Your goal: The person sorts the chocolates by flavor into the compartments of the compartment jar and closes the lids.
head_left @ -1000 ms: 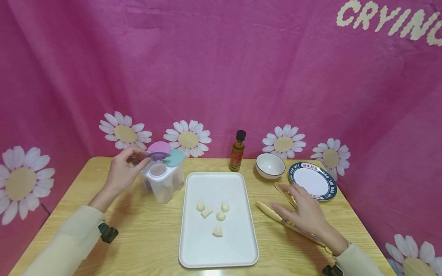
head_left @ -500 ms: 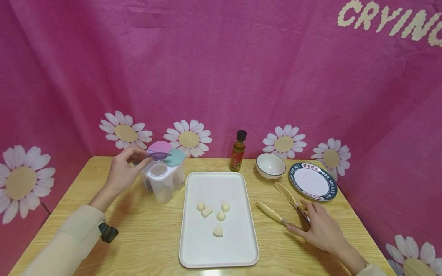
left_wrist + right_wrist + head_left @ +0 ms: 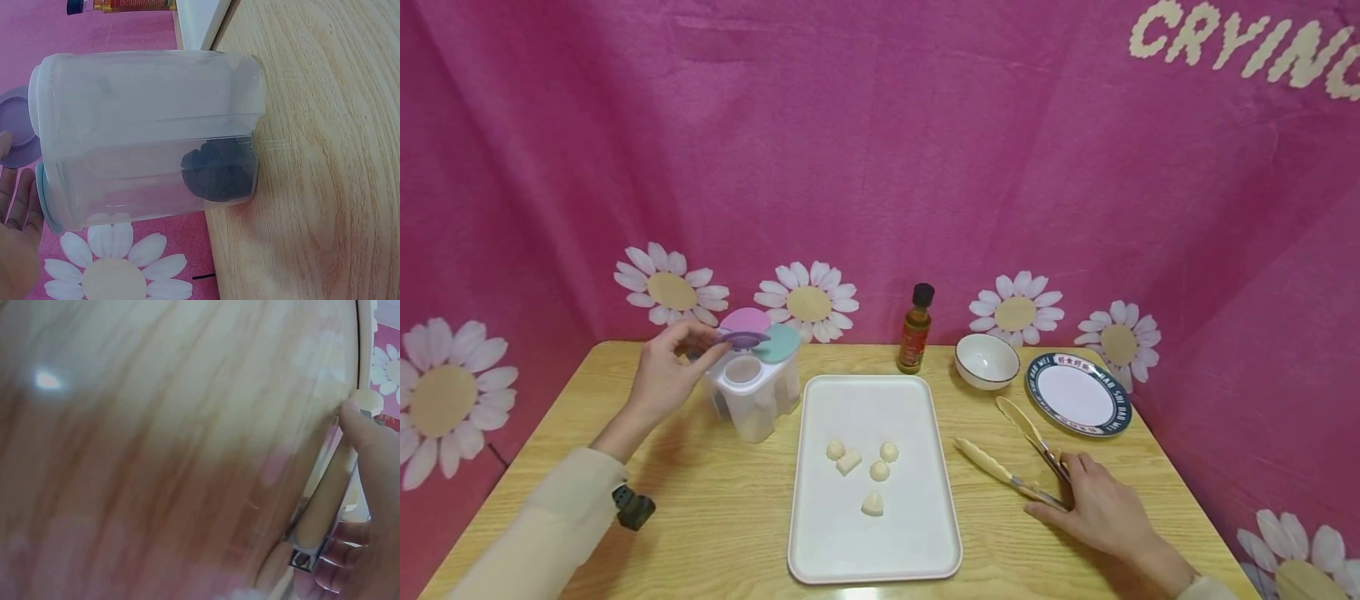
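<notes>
- Fingers and thumb of my left hand [image 3: 670,368] come close together, pinching the edge of a purple lid [image 3: 747,340], left of centre in the head view.
- That lid is tilted, raised above the top of a box [image 3: 756,408]; a round hole [image 3: 743,369] shows in front of it.
- In the left wrist view, my thumb lies on the lid at the left edge, my other fingers reaching beside a teal lid [image 3: 47,199]; whether they touch it, I cannot tell.
- Behind the purple one sits a pink lid [image 3: 747,319]; a dark lump [image 3: 219,170] shows through the box's clear wall.
- At lower right, my right hand [image 3: 1101,507] has thumb and fingers apart, thumb on one arm of the tongs [image 3: 981,460], fingers curled round the other side.
- Spread wide, the yellow tips point to the upper left.
- Between my hands, low centre, five white pieces [image 3: 872,504] lie on a tray [image 3: 861,408].
- Above it and rightward stand a bottle [image 3: 913,340], a bowl [image 3: 987,360] and a plate [image 3: 1078,396].
</notes>
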Available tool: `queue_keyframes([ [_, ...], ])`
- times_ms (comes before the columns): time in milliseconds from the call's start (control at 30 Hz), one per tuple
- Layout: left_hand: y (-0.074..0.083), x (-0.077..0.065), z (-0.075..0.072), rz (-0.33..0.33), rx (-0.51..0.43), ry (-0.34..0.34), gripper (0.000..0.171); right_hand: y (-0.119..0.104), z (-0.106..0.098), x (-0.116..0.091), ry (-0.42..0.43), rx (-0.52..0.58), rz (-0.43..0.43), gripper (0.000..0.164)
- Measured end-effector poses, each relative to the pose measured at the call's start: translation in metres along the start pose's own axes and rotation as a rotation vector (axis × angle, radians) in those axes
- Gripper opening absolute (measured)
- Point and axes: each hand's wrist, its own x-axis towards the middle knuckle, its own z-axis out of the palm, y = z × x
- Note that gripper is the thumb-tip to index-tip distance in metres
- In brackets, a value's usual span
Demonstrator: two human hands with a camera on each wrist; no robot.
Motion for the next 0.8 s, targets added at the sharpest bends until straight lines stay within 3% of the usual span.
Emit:
queue_keyframes([
  [233,0.0,-0.001,0.0,-0.003,0.007,-0.004,0.02,0.0,-0.002,0.002,0.032,0.086,0.046,0.091],
  [433,0.004,-0.001,0.0,-0.012,-0.011,-0.004,0.02,-0.003,-0.015,0.006,0.139,0.116,0.006,0.088],
  [600,0.004,-0.001,-0.001,-0.002,-0.017,-0.006,0.022,-0.012,-0.029,0.011,0.197,0.108,-0.02,0.091],
  [800,0.001,-0.001,0.0,0.01,-0.023,0.009,0.021,-0.028,-0.046,0.018,0.246,0.076,-0.08,0.083],
])
